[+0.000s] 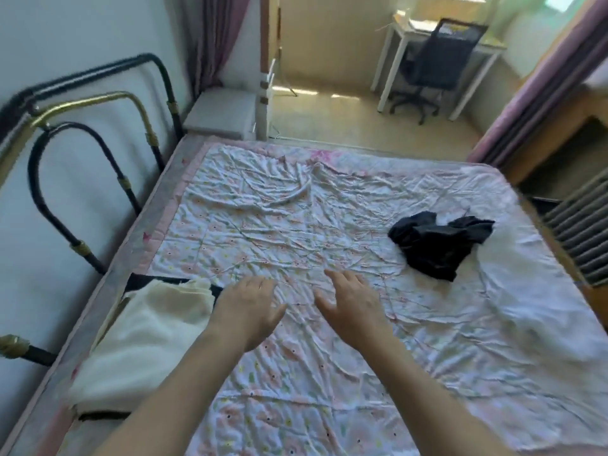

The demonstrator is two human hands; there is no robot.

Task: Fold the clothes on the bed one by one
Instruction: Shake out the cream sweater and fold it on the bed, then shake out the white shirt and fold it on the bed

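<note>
A crumpled dark garment point(441, 243) lies on the right side of the bed. A cream-white folded cloth point(148, 340) sits on a dark piece point(141, 281) at the bed's left edge. My left hand point(250, 311) hovers with straight fingers over the flowered sheet point(296, 232), just right of the white cloth and holding nothing. My right hand point(352, 307) is spread open beside it, palm down, empty, well short of the dark garment.
A black and brass metal bed frame point(98, 159) runs along the left wall. A grey stool point(223, 111) stands past the bed's far corner. A white desk point(427, 37) and black office chair point(434, 67) stand at the back. A slatted rack point(579, 232) is at the right.
</note>
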